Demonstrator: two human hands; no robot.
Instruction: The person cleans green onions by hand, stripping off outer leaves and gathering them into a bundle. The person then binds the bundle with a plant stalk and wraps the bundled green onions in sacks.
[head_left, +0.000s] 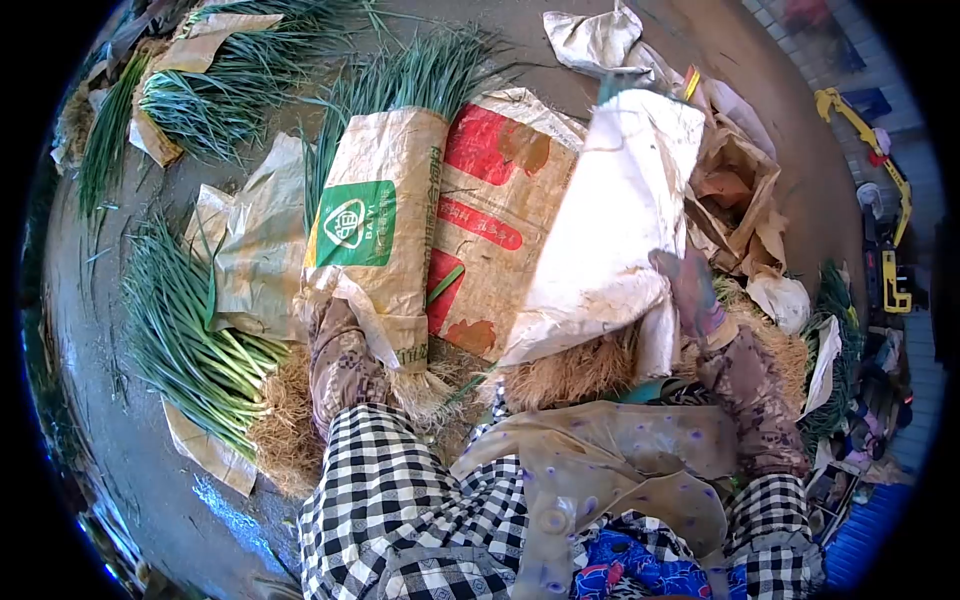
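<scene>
A bundle of scallions (425, 70) lies in a tan paper wrap (400, 160) with a green printed label. My left hand (322, 300) is at this wrap's lower left edge, its fingers mostly hidden by the paper. To the right, white paper (610, 200) wraps another bundle, whose bushy roots (570, 378) stick out at the bottom. My right hand (693, 292), in a multicoloured glove and slightly blurred, is closed on the right edge of that white paper. Between the two bundles lies a tan paper sheet (500, 230) with red print.
Loose scallions (190, 340) with brown roots lie at left by a plain paper sheet (265, 240). More bundles (210, 95) lie at the upper left. Crumpled paper sacks (740, 190) sit at right. Farther right is a yellow metal frame (890, 180).
</scene>
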